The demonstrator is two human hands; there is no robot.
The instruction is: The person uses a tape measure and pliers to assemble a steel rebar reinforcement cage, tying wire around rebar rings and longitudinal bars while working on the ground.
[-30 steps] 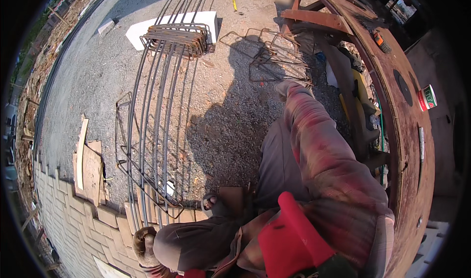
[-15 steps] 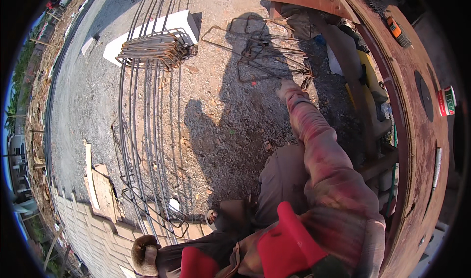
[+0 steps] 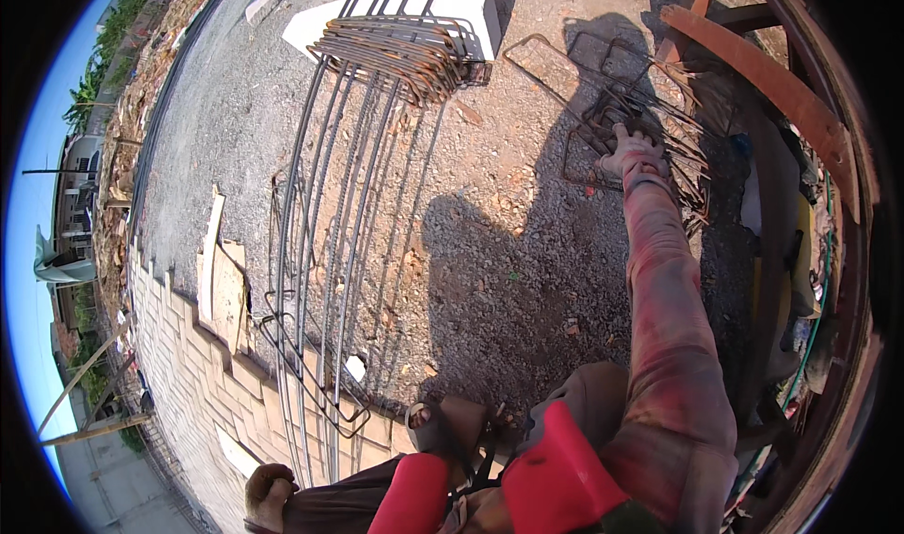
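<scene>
My right hand [image 3: 637, 150] reaches out at the end of a faded red-and-tan sleeve. Its fingers are spread over a loose heap of bent steel rebar stirrups [image 3: 603, 148] lying on the gravel. The fingertips are at the bars, and I cannot tell whether they touch. Down at the lower left, my left hand [image 3: 269, 489] is closed, with its fingers curled in. What it holds, if anything, is hidden.
Long rebar rods [image 3: 353, 251] run along the left, with a row of rusty stirrups [image 3: 391, 54] hung on them over a white block [image 3: 482, 21]. Plywood scraps [image 3: 224, 284] lie beside paving bricks [image 3: 179, 346]. A wooden bench frame [image 3: 852, 280] stands at right.
My right hand has moved farther out onto the stirrup heap, with its fingers now spread. The view has turned to the right, and less of the wooden tabletop shows.
</scene>
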